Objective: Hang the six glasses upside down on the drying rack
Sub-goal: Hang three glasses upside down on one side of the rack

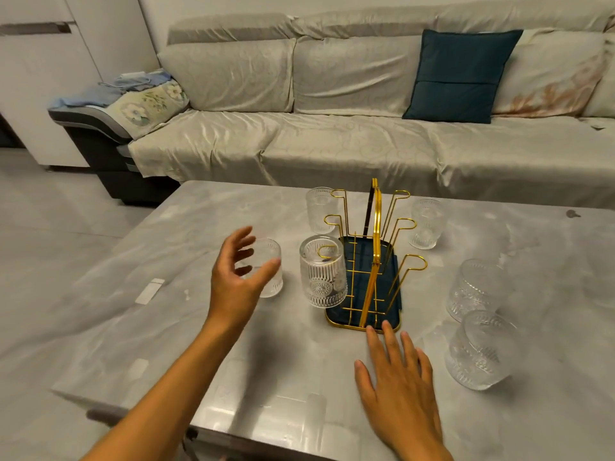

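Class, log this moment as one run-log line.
hung: one glass on rack | left hand: open, reaching next glass | right hand: open by rack | five remain

A grey marbled table [206,327] fills the near scene. Beyond it stands a long sofa [332,144] under a pale cover, a dark teal cushion [462,74] far right, folded cloths [133,88] on its left arm.
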A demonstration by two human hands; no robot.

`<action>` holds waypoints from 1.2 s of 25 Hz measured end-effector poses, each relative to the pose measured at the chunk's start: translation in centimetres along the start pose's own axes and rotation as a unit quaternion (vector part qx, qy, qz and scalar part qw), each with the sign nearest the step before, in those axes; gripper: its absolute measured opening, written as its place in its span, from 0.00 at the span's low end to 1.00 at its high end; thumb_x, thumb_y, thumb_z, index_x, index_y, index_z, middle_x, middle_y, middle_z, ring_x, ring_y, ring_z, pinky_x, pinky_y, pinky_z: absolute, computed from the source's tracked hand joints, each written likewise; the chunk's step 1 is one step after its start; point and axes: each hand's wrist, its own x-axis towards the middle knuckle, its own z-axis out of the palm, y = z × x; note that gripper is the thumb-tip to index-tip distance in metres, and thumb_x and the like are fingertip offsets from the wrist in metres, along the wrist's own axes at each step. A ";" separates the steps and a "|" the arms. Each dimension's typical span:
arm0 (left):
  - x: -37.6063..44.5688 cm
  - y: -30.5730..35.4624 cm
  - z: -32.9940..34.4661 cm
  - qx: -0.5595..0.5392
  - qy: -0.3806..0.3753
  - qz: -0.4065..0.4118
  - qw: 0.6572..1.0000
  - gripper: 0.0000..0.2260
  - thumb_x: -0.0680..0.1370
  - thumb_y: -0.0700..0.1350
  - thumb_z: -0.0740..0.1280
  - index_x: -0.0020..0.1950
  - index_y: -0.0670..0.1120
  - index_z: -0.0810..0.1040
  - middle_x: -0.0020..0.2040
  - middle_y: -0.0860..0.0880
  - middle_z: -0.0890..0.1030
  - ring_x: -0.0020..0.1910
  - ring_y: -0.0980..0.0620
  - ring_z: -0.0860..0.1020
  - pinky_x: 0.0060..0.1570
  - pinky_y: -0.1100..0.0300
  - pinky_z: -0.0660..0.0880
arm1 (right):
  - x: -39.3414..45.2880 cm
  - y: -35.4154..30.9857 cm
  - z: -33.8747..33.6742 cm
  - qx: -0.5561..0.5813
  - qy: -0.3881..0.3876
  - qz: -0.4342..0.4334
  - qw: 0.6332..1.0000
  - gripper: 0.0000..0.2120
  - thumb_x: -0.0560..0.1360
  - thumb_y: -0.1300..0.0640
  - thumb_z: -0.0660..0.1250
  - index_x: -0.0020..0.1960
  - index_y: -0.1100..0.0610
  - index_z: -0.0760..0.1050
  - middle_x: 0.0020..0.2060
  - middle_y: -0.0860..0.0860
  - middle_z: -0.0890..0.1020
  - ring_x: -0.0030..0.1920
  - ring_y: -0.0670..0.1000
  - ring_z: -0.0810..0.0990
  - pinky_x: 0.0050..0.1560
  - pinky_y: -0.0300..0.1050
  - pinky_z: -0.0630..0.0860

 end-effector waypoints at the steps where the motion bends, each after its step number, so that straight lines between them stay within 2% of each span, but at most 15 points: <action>1: -0.2 -1.6 -0.5 0.004 0.060 -0.054 0.997 0.34 0.68 0.47 0.78 0.70 0.57 0.67 0.65 0.51 0.75 0.62 0.50 0.74 0.53 0.58 0.75 | 0.0 0.0 -0.1 -0.004 -0.003 -0.002 1.000 0.31 0.69 0.32 0.27 0.68 0.42 0.23 0.76 0.49 0.37 0.74 0.54 0.37 0.71 0.54 0.38; 2: -0.1 -3.2 -0.7 0.040 0.074 -0.111 0.990 0.38 0.67 0.45 0.79 0.72 0.55 0.63 0.67 0.47 0.73 0.64 0.46 0.72 0.57 0.52 0.74 | -0.1 -0.1 -0.1 -0.006 -0.006 -0.003 1.000 0.31 0.69 0.32 0.26 0.68 0.42 0.23 0.76 0.49 0.38 0.74 0.54 0.37 0.71 0.54 0.39; 3: 0.0 -4.7 -0.5 0.079 0.047 -0.153 0.984 0.44 0.66 0.44 0.80 0.75 0.53 0.59 0.71 0.45 0.70 0.67 0.43 0.69 0.62 0.46 0.71 | 0.0 -0.1 -0.2 -0.005 -0.010 -0.004 1.000 0.31 0.68 0.33 0.26 0.68 0.42 0.23 0.76 0.49 0.38 0.75 0.54 0.38 0.71 0.54 0.40; 4: 0.1 -5.9 0.0 0.103 0.002 -0.168 0.980 0.48 0.64 0.43 0.81 0.76 0.52 0.56 0.72 0.44 0.68 0.69 0.42 0.67 0.65 0.43 0.68 | 0.1 -0.1 -0.3 -0.006 -0.015 -0.005 1.000 0.31 0.68 0.33 0.26 0.68 0.42 0.23 0.76 0.49 0.38 0.75 0.54 0.38 0.72 0.54 0.40; 6: 0.9 -7.2 1.2 0.087 -0.053 -0.150 0.983 0.52 0.60 0.44 0.83 0.76 0.51 0.56 0.70 0.45 0.72 0.66 0.43 0.71 0.64 0.45 0.70 | 0.3 -0.1 -0.5 -0.011 -0.029 -0.007 0.999 0.32 0.66 0.32 0.23 0.67 0.42 0.23 0.76 0.48 0.37 0.75 0.54 0.38 0.72 0.55 0.41; 8: 1.8 -8.3 1.9 0.057 -0.044 -0.132 0.989 0.49 0.58 0.45 0.83 0.73 0.51 0.61 0.64 0.48 0.77 0.60 0.46 0.76 0.61 0.50 0.74 | 0.4 -0.3 -0.7 -0.010 -0.040 -0.005 0.999 0.34 0.64 0.32 0.21 0.67 0.42 0.23 0.76 0.48 0.36 0.75 0.54 0.38 0.72 0.55 0.42; 11: 2.9 -9.1 1.9 0.069 -0.030 -0.148 0.986 0.41 0.59 0.48 0.84 0.67 0.50 0.68 0.61 0.48 0.79 0.56 0.48 0.77 0.54 0.56 0.75 | 0.5 -0.3 -0.8 -0.010 -0.046 -0.002 0.999 0.33 0.64 0.31 0.22 0.66 0.42 0.22 0.76 0.48 0.35 0.74 0.54 0.37 0.72 0.55 0.41; 14: 3.3 -8.7 1.3 0.088 -0.029 -0.147 0.985 0.37 0.58 0.49 0.84 0.60 0.52 0.68 0.58 0.48 0.78 0.52 0.47 0.78 0.45 0.60 0.74 | 0.3 -0.2 -0.7 -0.005 -0.045 0.001 0.999 0.31 0.67 0.31 0.26 0.66 0.41 0.21 0.75 0.48 0.35 0.74 0.54 0.35 0.72 0.55 0.38; 18: 3.9 -5.7 -0.3 0.061 -0.010 -0.092 0.994 0.36 0.59 0.49 0.83 0.60 0.51 0.68 0.58 0.45 0.78 0.53 0.46 0.79 0.44 0.57 0.78 | 0.0 -0.2 -0.7 0.002 -0.041 -0.002 0.999 0.33 0.68 0.28 0.27 0.66 0.41 0.20 0.74 0.48 0.31 0.73 0.53 0.31 0.71 0.55 0.35; 21: 4.8 -1.2 -1.5 0.068 -0.024 -0.022 0.997 0.36 0.58 0.58 0.81 0.60 0.57 0.68 0.57 0.49 0.75 0.52 0.50 0.77 0.40 0.63 0.77 | -0.4 -0.2 -0.8 0.000 -0.048 -0.012 0.999 0.38 0.66 0.25 0.27 0.69 0.42 0.23 0.71 0.48 0.26 0.70 0.54 0.26 0.70 0.55 0.30; 24: 6.8 4.0 -1.8 0.082 -0.070 0.034 0.994 0.38 0.56 0.63 0.80 0.61 0.60 0.69 0.55 0.51 0.76 0.46 0.56 0.79 0.37 0.60 0.80 | -0.4 -0.3 -1.1 -0.005 -0.056 -0.020 0.998 0.39 0.65 0.24 0.28 0.70 0.41 0.25 0.70 0.49 0.24 0.69 0.55 0.24 0.69 0.57 0.29; 27: 9.3 7.6 -0.6 0.101 -0.098 0.063 0.988 0.38 0.54 0.62 0.81 0.59 0.56 0.70 0.54 0.50 0.78 0.46 0.52 0.80 0.41 0.55 0.81 | -0.4 -0.4 -1.4 -0.001 -0.065 -0.018 0.998 0.39 0.64 0.23 0.26 0.68 0.41 0.23 0.70 0.49 0.24 0.69 0.56 0.24 0.69 0.58 0.29; 30: 11.2 9.6 1.5 0.142 -0.139 0.085 0.976 0.35 0.55 0.60 0.81 0.57 0.53 0.73 0.49 0.55 0.78 0.46 0.57 0.79 0.41 0.62 0.78 | 0.0 -0.5 -1.6 0.000 -0.062 -0.016 0.998 0.40 0.62 0.23 0.26 0.67 0.41 0.22 0.70 0.50 0.25 0.69 0.56 0.25 0.68 0.58 0.28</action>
